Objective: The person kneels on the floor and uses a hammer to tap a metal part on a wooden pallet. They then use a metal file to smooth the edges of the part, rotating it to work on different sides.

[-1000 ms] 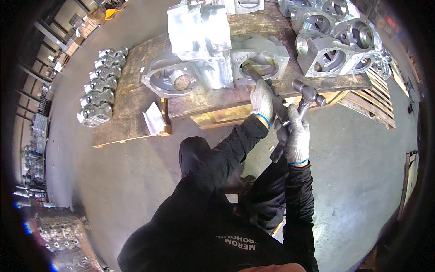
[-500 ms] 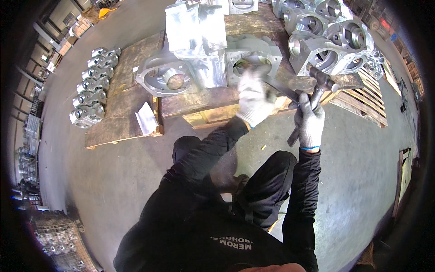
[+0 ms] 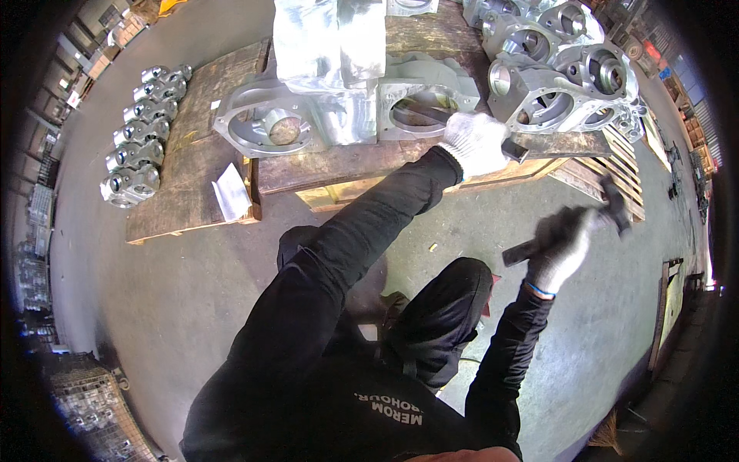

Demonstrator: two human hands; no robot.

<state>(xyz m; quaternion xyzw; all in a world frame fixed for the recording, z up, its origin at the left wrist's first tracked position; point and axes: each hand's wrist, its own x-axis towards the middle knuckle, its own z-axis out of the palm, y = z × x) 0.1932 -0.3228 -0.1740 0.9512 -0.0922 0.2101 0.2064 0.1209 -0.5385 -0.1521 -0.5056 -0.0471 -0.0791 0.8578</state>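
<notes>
My left hand (image 3: pixel 477 145), in a white knit glove, is closed around a flat dark metal bar (image 3: pixel 425 113). One end of the bar reaches into the round opening of a silver metal casting (image 3: pixel 392 123); its thick other end sticks out to the right of my fist. Lower and to the right, away from the castings, my gloved right hand (image 3: pixel 566 250) grips a hammer (image 3: pixel 614 206) by its handle. The hammer head is blurred by motion. Left of the worked casting lies another flanged casting (image 3: pixel 237 127), with a tall bright block-shaped casting (image 3: pixel 329 42) between them.
The castings rest on a wooden pallet (image 3: pixel 346 169). More housings (image 3: pixel 531 88) are piled at the back right, near a slatted pallet (image 3: pixel 608 173). At the left, several small yoke-shaped parts (image 3: pixel 142 154) stand in a row by a wooden board holding a white paper (image 3: pixel 232 192).
My left hand has taken the bar and placed its end in the casting's opening. My right hand, now with only the hammer, has swung down and to the right.
</notes>
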